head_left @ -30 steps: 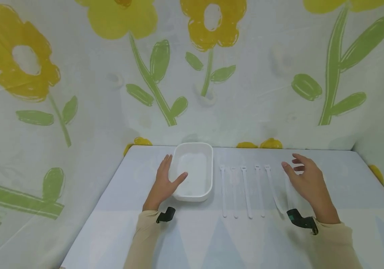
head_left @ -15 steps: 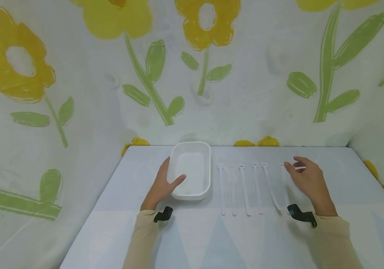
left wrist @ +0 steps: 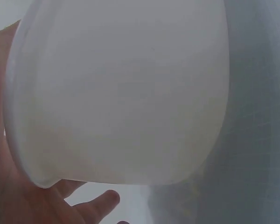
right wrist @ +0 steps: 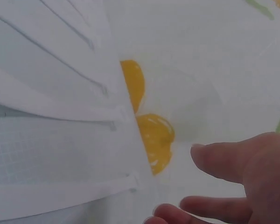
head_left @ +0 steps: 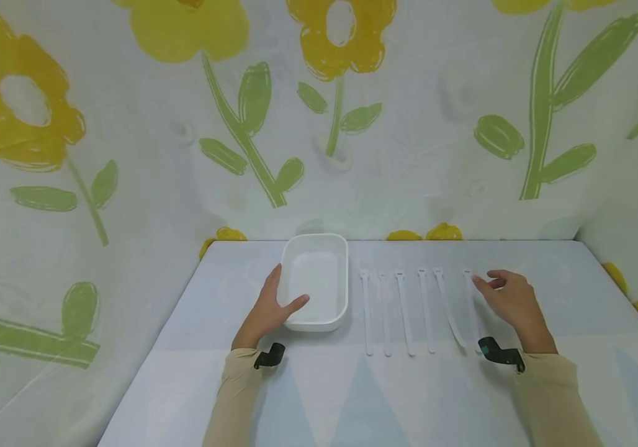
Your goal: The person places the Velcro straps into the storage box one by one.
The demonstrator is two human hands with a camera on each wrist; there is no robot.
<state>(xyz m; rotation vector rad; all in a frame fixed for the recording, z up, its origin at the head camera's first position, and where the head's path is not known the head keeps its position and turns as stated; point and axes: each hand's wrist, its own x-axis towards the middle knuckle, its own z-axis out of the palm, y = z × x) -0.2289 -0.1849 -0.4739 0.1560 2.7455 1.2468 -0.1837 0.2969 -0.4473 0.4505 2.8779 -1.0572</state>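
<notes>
Cradling the white tub [head_left: 316, 282] in the left grip [head_left: 269, 307], with thumb over the near-left rim. Hovering just right of the nearest strip [head_left: 471, 304] with the right grip [head_left: 511, 301], loosely curved, fingers parted, without anything in hold. Could nudge that strip askew through a low sweep, or fail to pinch so thin an edge off the bench [head_left: 319, 391]. Could tilt the tub by pressing one side. Looking glossy, round-cornered, probably plastic, right of the left grip; farther left of the right grip, slim slot-headed strips [head_left: 405, 310].

Dim, diffuse light casts faint shadows on the table [head_left: 436, 397]; wrist views look hazy.
</notes>
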